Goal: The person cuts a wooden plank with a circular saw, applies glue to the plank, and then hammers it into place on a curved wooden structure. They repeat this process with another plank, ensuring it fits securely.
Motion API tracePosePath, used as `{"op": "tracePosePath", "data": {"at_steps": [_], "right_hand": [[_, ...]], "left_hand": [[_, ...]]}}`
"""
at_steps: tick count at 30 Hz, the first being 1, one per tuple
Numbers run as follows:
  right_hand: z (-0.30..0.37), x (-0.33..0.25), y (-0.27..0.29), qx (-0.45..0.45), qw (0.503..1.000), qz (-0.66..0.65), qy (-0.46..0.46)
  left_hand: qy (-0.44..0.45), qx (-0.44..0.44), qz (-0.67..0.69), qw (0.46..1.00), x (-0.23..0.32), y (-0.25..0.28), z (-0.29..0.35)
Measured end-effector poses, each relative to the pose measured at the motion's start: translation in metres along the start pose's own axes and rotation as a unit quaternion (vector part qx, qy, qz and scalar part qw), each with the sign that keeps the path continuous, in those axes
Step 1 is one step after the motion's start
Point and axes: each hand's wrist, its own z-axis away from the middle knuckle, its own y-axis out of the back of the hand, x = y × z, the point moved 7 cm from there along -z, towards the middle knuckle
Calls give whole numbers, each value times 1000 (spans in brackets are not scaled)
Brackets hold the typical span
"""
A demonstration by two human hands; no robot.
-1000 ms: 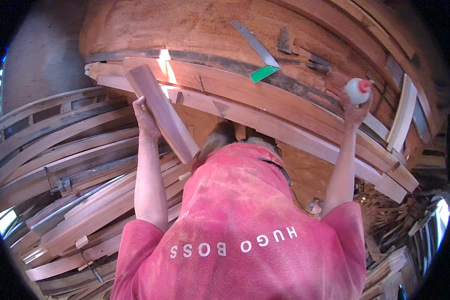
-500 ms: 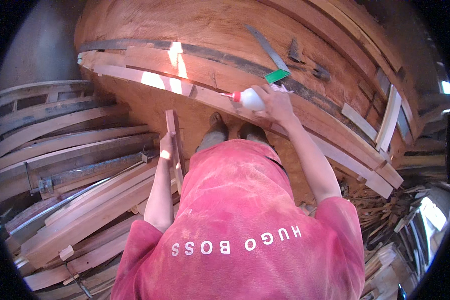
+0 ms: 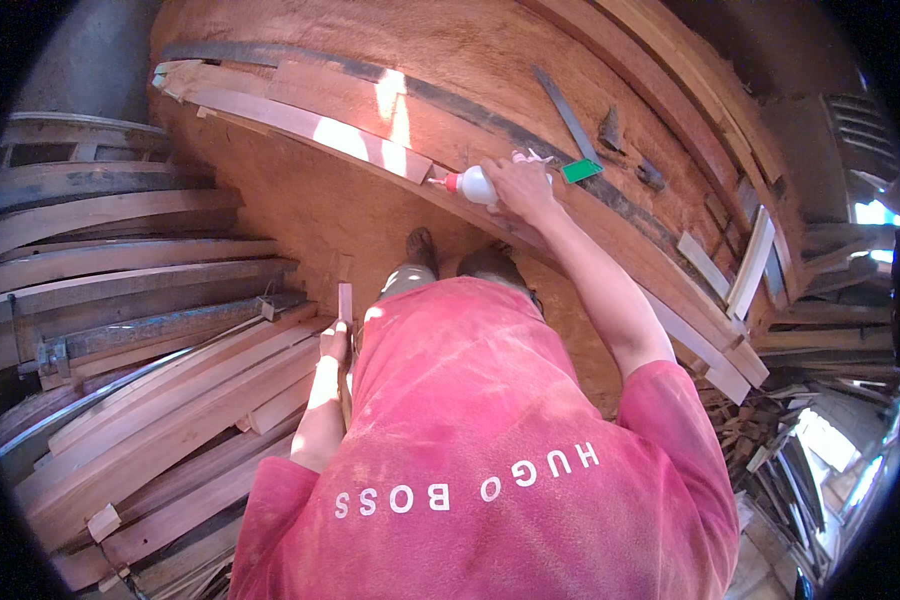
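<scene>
Glue bottle tipped onto a long plank at the workbench's near edge

The white squeeze bottle (image 3: pixel 477 185) with a red nozzle lies sideways in the right hand (image 3: pixel 522 187), fingers clamped round it, its tip touching the long plank (image 3: pixel 300 122) along the workbench (image 3: pixel 450 50) edge. The left hand (image 3: pixel 334 345) hangs low, seemingly gripping a thin wooden strip (image 3: pixel 345 303) held upright. A green scraper (image 3: pixel 580 170) lies just beyond the bottle; stacked boards (image 3: pixel 140 400) lie left
</scene>
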Motion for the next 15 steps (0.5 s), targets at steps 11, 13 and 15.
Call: {"op": "tracePosePath", "data": {"at_steps": [11,13,15], "right_hand": [[-2,-8,7,-57,998,10,-24],[-7,-13,12,-38,999,13,-4],[-9,-12,6,-32,999,24,-5]], "left_hand": [[69,-57,156,984,21,2,-23],[48,-35,147,987,-3,7,-41],[4,-43,142,989,-4,-1,-57]]}}
